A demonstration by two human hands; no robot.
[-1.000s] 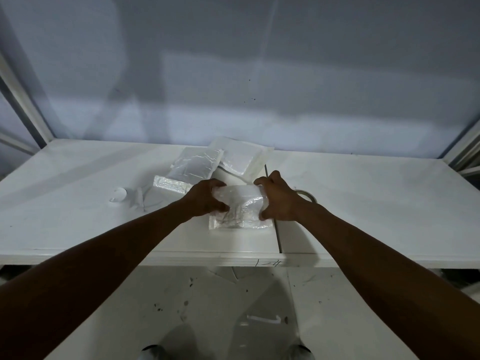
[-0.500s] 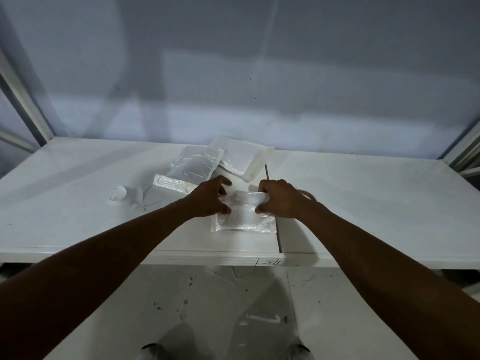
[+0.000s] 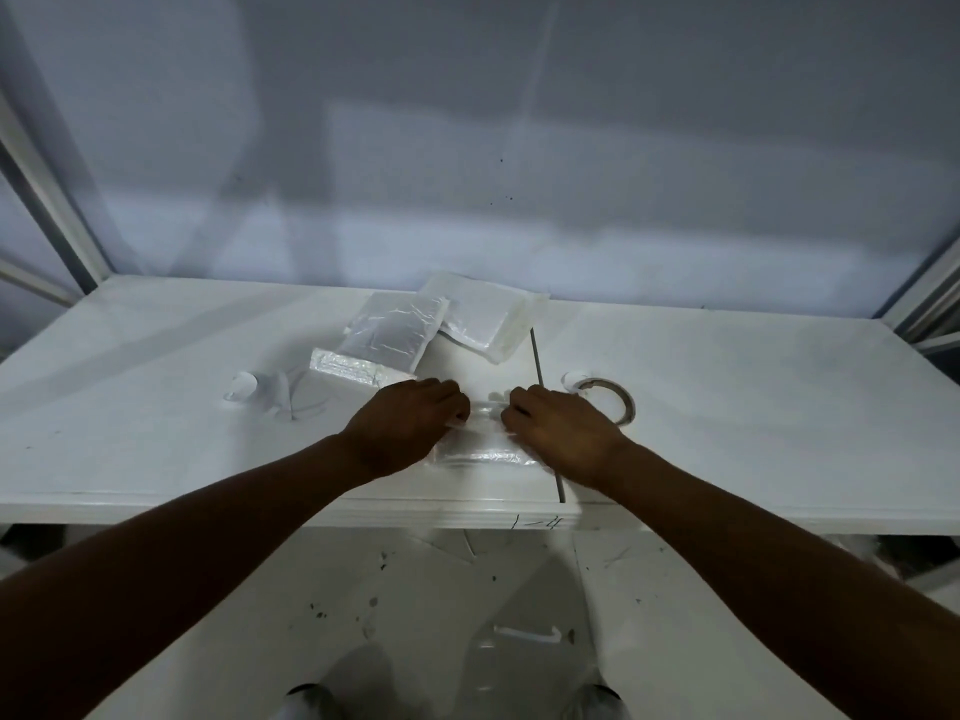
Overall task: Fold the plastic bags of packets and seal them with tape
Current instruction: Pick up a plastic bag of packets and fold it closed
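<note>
You've pressed the plastic bag [image 3: 483, 452] down flat, left hand [image 3: 402, 431] and right hand [image 3: 563, 433] pinching its folded edge, ready for the tape roll [image 3: 618, 407].

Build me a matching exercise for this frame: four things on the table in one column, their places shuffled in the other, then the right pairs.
Things
1. tape roll
2. bag being folded
3. pile of other bags
4. small white object

Places
A. between the left hand and the right hand, near the front edge of the table
B. beyond the hands, at the middle of the table
C. just right of the right hand
D. left of the pile, on its own

Pairs: 1-C, 2-A, 3-B, 4-D
</note>
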